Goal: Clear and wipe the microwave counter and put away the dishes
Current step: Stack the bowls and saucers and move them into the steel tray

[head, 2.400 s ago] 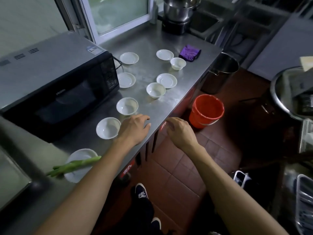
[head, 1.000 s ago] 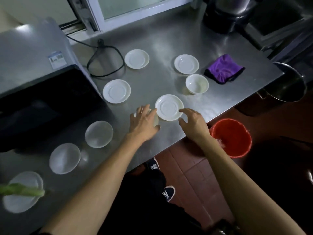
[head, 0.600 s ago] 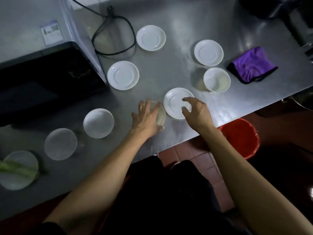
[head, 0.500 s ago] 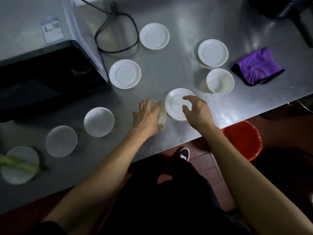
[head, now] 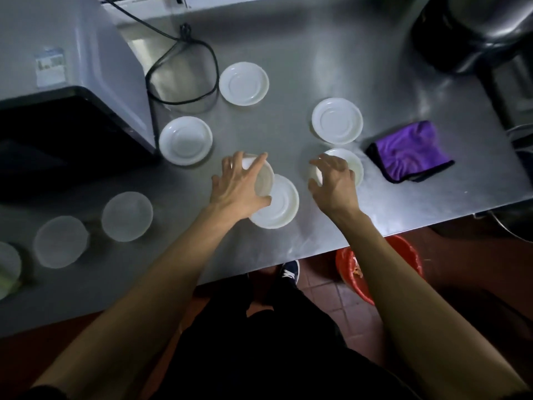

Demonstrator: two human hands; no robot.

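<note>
The left hand clasps a small bowl over a saucer on the desk. The right hand, grip spread, hovers over another bowl.

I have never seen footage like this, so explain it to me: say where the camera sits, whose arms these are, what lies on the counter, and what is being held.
There is no machine here. One camera worn on a person's head looks down at their bare arms. The left hand grips a small white bowl over a white saucer on the steel counter. The right hand reaches over another white bowl; whether it grips it is unclear. Three more white saucers, two more bowls, a crumpled purple cloth and a black microwave sit around them. A red bucket stands on the floor below.
</note>
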